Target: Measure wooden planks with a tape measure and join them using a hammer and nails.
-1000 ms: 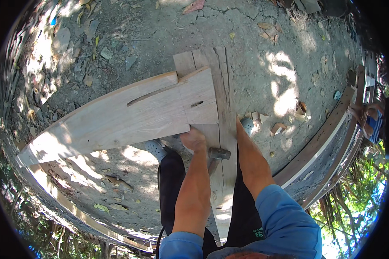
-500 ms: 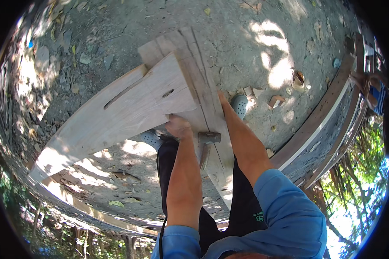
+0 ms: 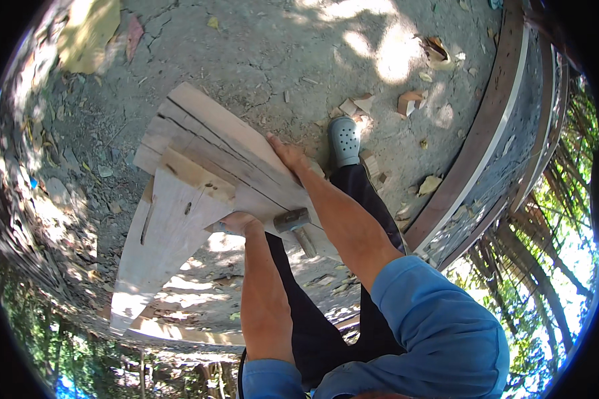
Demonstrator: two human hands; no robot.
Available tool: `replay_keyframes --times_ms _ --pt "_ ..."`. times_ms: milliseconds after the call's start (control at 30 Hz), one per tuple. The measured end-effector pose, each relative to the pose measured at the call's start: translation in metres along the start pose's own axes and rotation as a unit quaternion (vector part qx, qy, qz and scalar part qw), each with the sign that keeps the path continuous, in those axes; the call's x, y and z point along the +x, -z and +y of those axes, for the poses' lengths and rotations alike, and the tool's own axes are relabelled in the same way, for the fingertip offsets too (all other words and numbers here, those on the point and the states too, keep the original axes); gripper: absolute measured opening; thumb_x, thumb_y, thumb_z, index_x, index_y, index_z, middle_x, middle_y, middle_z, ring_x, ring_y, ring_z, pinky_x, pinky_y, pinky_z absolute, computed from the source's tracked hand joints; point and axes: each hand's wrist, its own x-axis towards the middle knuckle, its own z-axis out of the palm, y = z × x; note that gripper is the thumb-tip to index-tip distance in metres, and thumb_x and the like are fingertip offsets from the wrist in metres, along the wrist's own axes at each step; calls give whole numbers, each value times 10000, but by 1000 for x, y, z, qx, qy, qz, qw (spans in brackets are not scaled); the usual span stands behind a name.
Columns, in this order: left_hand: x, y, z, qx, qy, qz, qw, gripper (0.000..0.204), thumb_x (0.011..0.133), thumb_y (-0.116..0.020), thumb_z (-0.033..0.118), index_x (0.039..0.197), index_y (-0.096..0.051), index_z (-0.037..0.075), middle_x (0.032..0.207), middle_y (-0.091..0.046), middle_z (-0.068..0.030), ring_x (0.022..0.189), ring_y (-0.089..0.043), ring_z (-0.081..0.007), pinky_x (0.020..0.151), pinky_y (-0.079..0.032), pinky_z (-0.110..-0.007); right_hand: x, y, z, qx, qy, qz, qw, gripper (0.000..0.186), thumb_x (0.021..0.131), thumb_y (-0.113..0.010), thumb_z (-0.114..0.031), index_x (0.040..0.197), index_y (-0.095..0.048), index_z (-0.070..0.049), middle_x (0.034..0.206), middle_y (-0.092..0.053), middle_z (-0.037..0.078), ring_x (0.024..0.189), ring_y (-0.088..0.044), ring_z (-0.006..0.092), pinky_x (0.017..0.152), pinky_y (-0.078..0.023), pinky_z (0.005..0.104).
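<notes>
My left hand (image 3: 243, 223) is closed at the near corner of a pale, tapering plank (image 3: 173, 223), its fingers partly hidden by the wood. That plank has a long slot and a small slot, and lies across a wider, cracked grey board (image 3: 206, 143). My right hand (image 3: 289, 155) grips the far right edge of the cracked board, with part of the fingers out of sight beneath it. Between my forearms a hammer (image 3: 292, 220) with a blocky metal head rests on the cracked board, its short wooden handle pointing toward me.
A grey clog (image 3: 345, 141) on my right foot stands on the dirt beside the board. Wood offcuts (image 3: 411, 102) and dry leaves lie around it. A long brown timber frame (image 3: 476, 139) curves along the right side. Another timber (image 3: 186, 331) lies at the lower left.
Both boards and the hammer on them have turned counterclockwise and shifted left in view, with both hands on the wood. My right hand now appears farther left. The viewpoint has also shifted.
</notes>
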Motion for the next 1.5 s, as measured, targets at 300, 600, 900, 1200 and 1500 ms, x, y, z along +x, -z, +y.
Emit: replay_keyframes --times_ms 300,600,900,1200,1500 --pt "-13 6 15 -344 178 -125 913 698 909 -303 596 1342 -443 67 1373 -451 -103 1171 -471 -276 1031 -362 -419 0 -3 3 38 19 30 999 912 842 -230 -738 1137 -623 30 1193 -560 300 1181 -495 437 1039 -320 492" --pt "-23 6 23 -302 143 -228 915 696 880 -215 574 1354 -441 118 1406 -427 -98 1296 -383 -315 1073 -306 -524 1 3 4 96 5 -9 995 776 886 -280 -638 1147 -628 3 1251 -554 238 1209 -493 387 1051 -300 526" --pt "-20 1 21 -296 157 -134 932 655 877 -296 569 1326 -480 130 1375 -463 -76 1251 -436 -314 1027 -381 -517 50 81 57 228 -36 316 920 358 847 -592 -343 1001 -568 -21 915 -655 226 885 -629 416 786 -499 489" --pt "-11 1 16 -303 152 -154 928 638 871 -319 574 1306 -500 144 1348 -486 -68 1223 -460 -315 1011 -399 -520 126 159 98 314 -197 326 869 469 771 -695 -304 1028 -519 46 994 -645 234 926 -629 405 811 -492 476" --pt "-14 1 17 -270 128 -62 952 666 876 -362 587 1302 -499 95 1331 -501 -92 1187 -493 -313 993 -421 -481 77 132 88 94 63 363 925 336 738 -709 -253 941 -571 -24 905 -645 229 875 -636 377 754 -497 462"
